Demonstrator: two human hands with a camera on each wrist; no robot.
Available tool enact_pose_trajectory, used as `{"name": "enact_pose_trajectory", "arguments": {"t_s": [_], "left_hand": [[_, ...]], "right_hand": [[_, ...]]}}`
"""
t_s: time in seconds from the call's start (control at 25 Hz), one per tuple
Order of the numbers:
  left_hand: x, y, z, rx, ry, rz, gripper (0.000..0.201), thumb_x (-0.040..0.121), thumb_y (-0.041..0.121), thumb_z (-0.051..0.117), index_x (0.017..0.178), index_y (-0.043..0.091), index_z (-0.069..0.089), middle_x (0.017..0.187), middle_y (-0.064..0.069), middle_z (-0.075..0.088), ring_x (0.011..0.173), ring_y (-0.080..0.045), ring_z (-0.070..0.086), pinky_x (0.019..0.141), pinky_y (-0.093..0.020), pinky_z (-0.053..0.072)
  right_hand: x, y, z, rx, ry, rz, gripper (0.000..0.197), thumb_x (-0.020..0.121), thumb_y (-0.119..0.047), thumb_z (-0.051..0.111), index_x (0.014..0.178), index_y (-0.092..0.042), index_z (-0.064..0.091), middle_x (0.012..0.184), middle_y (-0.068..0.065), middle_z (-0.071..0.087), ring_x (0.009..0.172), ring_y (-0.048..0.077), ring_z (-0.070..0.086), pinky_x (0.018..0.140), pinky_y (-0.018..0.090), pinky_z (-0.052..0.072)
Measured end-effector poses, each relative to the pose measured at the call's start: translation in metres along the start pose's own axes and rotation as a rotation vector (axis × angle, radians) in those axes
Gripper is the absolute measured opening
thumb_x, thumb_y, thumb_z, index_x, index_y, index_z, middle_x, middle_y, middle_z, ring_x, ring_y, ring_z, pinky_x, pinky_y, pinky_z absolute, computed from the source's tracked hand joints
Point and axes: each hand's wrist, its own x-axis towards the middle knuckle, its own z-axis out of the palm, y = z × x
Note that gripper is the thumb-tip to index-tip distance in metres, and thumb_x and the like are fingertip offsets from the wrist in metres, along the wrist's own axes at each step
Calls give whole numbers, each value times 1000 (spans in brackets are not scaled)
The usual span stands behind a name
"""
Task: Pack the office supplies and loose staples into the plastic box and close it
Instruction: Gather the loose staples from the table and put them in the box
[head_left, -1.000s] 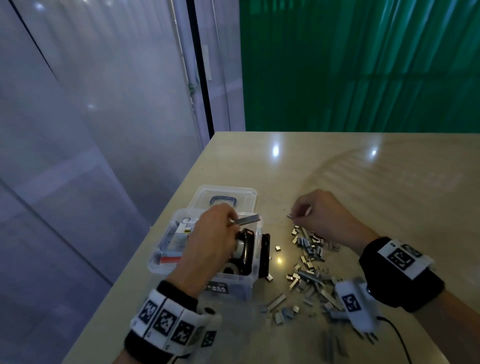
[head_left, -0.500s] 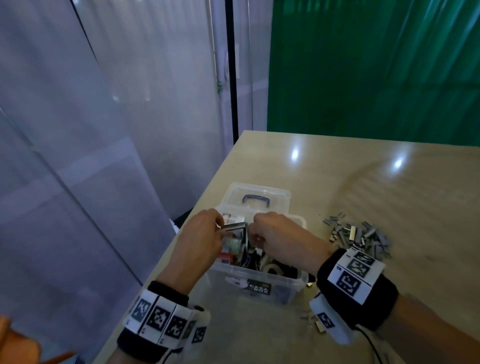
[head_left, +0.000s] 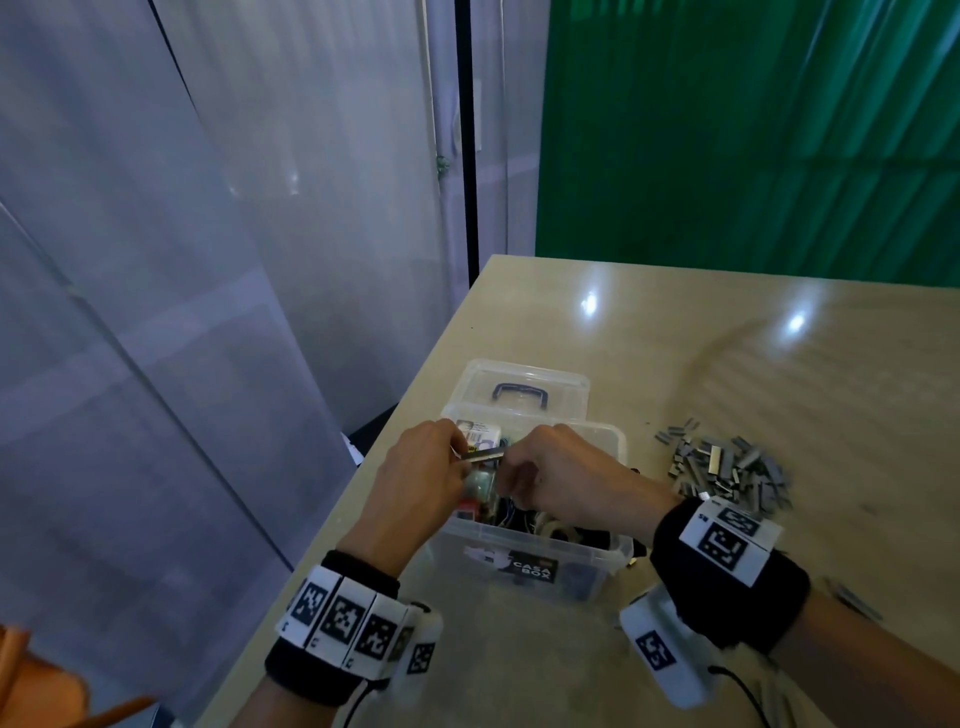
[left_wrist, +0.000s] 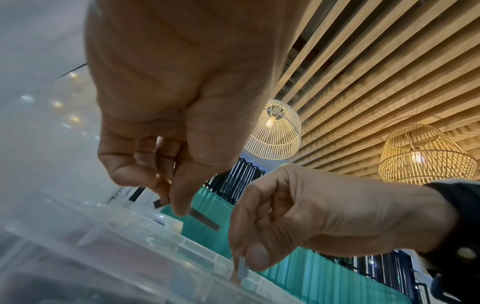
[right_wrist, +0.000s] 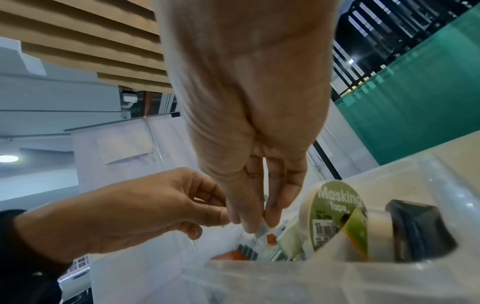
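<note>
The clear plastic box (head_left: 545, 558) stands open near the table's left edge, and its lid (head_left: 524, 387) with a dark handle lies behind it. Both hands hover over the box. My left hand (head_left: 460, 457) pinches a long staple strip (head_left: 485, 455) between thumb and fingers, also seen as staple strip (left_wrist: 203, 219) in the left wrist view. My right hand (right_wrist: 259, 224) pinches a short staple piece (right_wrist: 264, 228) just above the contents. A roll of masking tape (right_wrist: 335, 214) and a black item (right_wrist: 418, 230) sit inside. The loose staple pile (head_left: 727, 467) lies to the right of the box.
The wooden table (head_left: 779, 374) stretches away to the right and back. Its left edge runs close beside the box, with grey panels beyond. A few stray staples (head_left: 857, 603) lie near my right forearm. A green curtain hangs behind the table.
My right hand left the staple pile and came left over the box, meeting the left hand. The left hand kept hold of its strip above the box.
</note>
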Motion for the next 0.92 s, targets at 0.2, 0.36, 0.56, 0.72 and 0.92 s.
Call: {"name": "enact_pose_trajectory", "arguments": {"t_s": [0.2, 0.36, 0.56, 0.72, 0.92], "left_hand": [[-4, 2, -1, 0, -31, 19, 7, 91, 21, 67, 98, 20, 66, 91, 0, 63, 77, -16, 61, 77, -42, 56], [-7, 10, 2, 4, -71, 53, 9, 92, 16, 67, 101, 19, 69, 90, 1, 66, 75, -13, 64, 77, -37, 58], [-10, 16, -1, -191, -141, 92, 8, 92, 17, 69, 100, 19, 69, 81, 6, 68, 66, -3, 63, 63, -7, 48], [-11, 10, -2, -323, -138, 38, 15, 89, 19, 72, 104, 17, 69, 88, 2, 71, 75, -7, 69, 72, -17, 57], [-9, 8, 3, -329, -57, 48, 9, 89, 18, 73, 98, 17, 74, 86, 7, 72, 74, 0, 67, 62, -4, 49]], "right_hand": [[-2, 8, -1, 33, 89, 14, 26, 78, 7, 67, 81, -17, 78, 74, -5, 74, 69, 3, 68, 67, 26, 59], [-2, 7, -7, -59, 214, 9, 17, 80, -9, 77, 91, -22, 73, 86, -7, 66, 80, 7, 59, 69, 26, 47], [-4, 8, -9, -37, 122, 5, 9, 81, -14, 79, 86, -21, 76, 77, -6, 70, 71, 7, 62, 56, 17, 42], [-3, 10, -20, -90, 41, 18, 14, 84, -14, 74, 90, -25, 80, 72, -9, 70, 64, 5, 62, 61, 29, 55], [6, -2, -15, -376, -90, -6, 24, 80, -3, 70, 96, -18, 80, 86, 2, 70, 85, 19, 64, 68, 32, 56]]}}
